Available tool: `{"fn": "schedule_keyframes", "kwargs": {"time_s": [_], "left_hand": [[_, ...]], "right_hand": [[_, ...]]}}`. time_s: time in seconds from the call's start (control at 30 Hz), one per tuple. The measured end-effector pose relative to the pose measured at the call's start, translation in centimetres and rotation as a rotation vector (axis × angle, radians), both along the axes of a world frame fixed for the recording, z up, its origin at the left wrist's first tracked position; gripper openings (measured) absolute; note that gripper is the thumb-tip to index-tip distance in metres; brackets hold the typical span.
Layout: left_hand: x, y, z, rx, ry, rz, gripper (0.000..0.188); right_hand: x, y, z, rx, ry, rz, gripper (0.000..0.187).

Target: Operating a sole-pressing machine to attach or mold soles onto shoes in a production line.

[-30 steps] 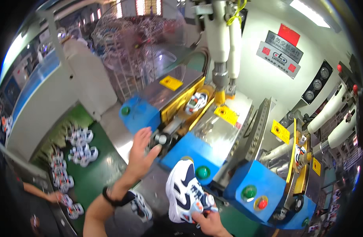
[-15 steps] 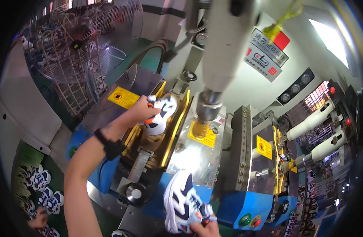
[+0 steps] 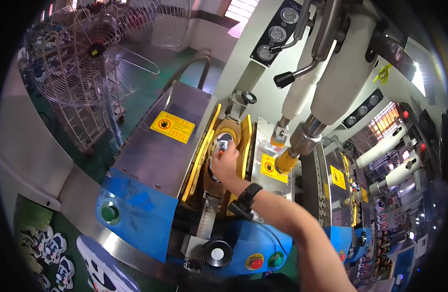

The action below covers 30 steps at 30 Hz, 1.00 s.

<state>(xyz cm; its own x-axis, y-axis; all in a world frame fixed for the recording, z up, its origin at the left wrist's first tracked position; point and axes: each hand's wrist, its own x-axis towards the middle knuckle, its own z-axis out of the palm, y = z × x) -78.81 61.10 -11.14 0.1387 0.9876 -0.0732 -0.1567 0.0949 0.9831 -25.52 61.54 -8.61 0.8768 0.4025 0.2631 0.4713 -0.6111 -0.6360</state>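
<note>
From the lower right, my right arm, with a black band at the wrist, reaches to a sneaker (image 3: 223, 138) in white, navy and orange. My right hand (image 3: 226, 161) is closed round the upper of this shoe, covering much of it. The sneaker sits in the pressing machine's slot, between two yellow side pads (image 3: 245, 146). At the lower left edge a second sneaker (image 3: 104, 267), white and navy, is blurred and cut off by the frame. My left hand is out of the picture.
Above the slot's right side hang white press cylinders (image 3: 343, 73) and a black-knobbed lever (image 3: 285, 79). A red button (image 3: 255, 263) and a green button (image 3: 276, 259) face me. A wire-caged fan (image 3: 95, 51) stands at back left; several sneakers (image 3: 54, 248) lie lower left.
My left hand and a sneaker have left the slot; a blurred sneaker now shows at lower left. My right hand has moved from the lower middle into the slot with its sneaker. The view has shifted.
</note>
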Motion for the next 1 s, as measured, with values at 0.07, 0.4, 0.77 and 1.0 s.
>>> {"fn": "schedule_keyframes", "kwargs": {"time_s": [0.07, 0.4, 0.77, 1.0], "left_hand": [[-2.6, -3.4, -0.4, 0.047, 0.209, 0.080, 0.045], [5.1, -9.1, 7.0, -0.229, -0.062, 0.192, 0.048], [4.6, -17.7, 10.2, -0.243, -0.298, -0.062, 0.068], [4.4, -24.1, 10.7, -0.178, -0.137, -0.122, 0.072]], "right_hand": [[0.1, 0.2, 1.5, -0.009, 0.095, 0.064, 0.068], [4.9, -2.4, 1.8, -0.321, 0.153, 0.116, 0.071], [-20.0, -31.4, 13.8, -0.521, -0.255, 0.422, 0.081], [-22.5, -35.7, 13.3, -0.205, -0.084, 0.490, 0.082]]}}
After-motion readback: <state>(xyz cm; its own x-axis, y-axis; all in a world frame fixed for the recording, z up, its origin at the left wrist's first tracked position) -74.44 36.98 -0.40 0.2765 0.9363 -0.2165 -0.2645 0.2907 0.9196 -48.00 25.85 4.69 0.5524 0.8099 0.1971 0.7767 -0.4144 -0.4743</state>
